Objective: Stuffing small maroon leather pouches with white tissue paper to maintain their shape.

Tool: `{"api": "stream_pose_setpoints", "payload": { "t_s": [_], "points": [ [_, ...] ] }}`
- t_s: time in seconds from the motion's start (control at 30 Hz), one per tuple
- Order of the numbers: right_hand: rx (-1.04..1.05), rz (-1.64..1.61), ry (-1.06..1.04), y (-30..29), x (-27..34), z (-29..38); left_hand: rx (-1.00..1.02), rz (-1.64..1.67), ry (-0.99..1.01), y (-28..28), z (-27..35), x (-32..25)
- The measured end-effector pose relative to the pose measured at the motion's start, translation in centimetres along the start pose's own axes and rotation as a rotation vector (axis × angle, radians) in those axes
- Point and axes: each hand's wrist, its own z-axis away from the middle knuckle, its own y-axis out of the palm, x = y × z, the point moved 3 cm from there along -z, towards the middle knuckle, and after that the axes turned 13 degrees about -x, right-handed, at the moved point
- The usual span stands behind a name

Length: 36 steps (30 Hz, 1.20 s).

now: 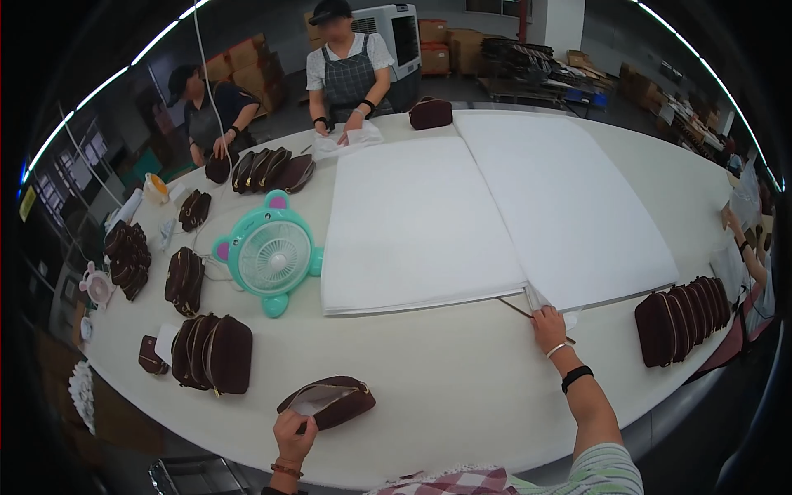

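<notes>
A dark brown zippered pouch (346, 405) lies unzipped near the table's front edge, its pale lining showing. My left hand (295, 433) pinches the near rim of that pouch at its left end. Farther out to the right, my right hand (549, 328) grips the lifted corner of a white sheet, at the front where two stacks meet. The left stack of white sheets (421, 223) and the right stack of white sheets (575, 204) lie side by side on the table. A thin dark stick (515, 306) lies by my right fingers, partly hidden under the hand.
A teal fan (275, 260) stands left of the sheets. Brown pouches stand in a row (680, 322) at the right and in a group (213, 356) at the left. Two people work across the table (433, 352); another person's arm (748, 253) reaches in at the far right.
</notes>
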Motion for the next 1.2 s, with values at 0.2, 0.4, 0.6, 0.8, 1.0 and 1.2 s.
{"api": "stream_pose_setpoints", "payload": {
  "t_s": [0.2,0.4,0.6,0.8,1.0,1.2],
  "points": [
    [-0.090,-0.087,0.058,-3.0,4.0,-3.6,-0.062,-0.035,-0.150,-0.6,0.5,-1.2],
    [-0.005,-0.454,-0.022,4.3,11.4,-11.7,-0.191,-0.120,-0.066,-0.3,-0.3,-4.0],
    [0.207,-0.433,-0.006,10.7,16.4,-16.3,-0.089,-0.046,0.059,1.2,0.4,-8.8],
    [0.180,-0.460,-0.021,12.3,17.7,-16.8,-0.011,0.013,0.065,3.1,1.4,-10.5],
    [0.083,-0.245,0.081,12.2,15.5,-20.4,0.096,0.156,0.103,4.7,0.4,-12.7],
    [0.208,-0.110,-0.202,5.4,18.6,-21.1,0.180,0.184,0.060,7.8,1.4,-14.8]
  ]
}}
